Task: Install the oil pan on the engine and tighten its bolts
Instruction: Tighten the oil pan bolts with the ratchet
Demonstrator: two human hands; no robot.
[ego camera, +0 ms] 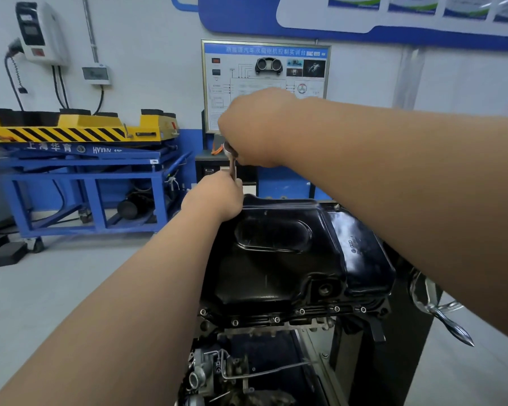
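A black oil pan (pixel 288 253) sits upside-up on the engine (pixel 247 373), which hangs in a stand. Several bolts (pixel 276 319) show along the pan's near flange. At the pan's far left corner stands an upright chrome wrench (pixel 233 162). My left hand (pixel 214 197) grips its lower shaft right by the pan's rim. My right hand (pixel 252 127) holds the wrench's top end from above. The tool's tip and the bolt under it are hidden by my left hand.
A blue and yellow lift table (pixel 79 159) stands at the left on the grey floor. A training display board (pixel 264 83) stands against the wall behind the engine. The stand's chrome crank handle (pixel 443 312) sticks out at the right. Black blocks (pixel 6 253) lie on the floor.
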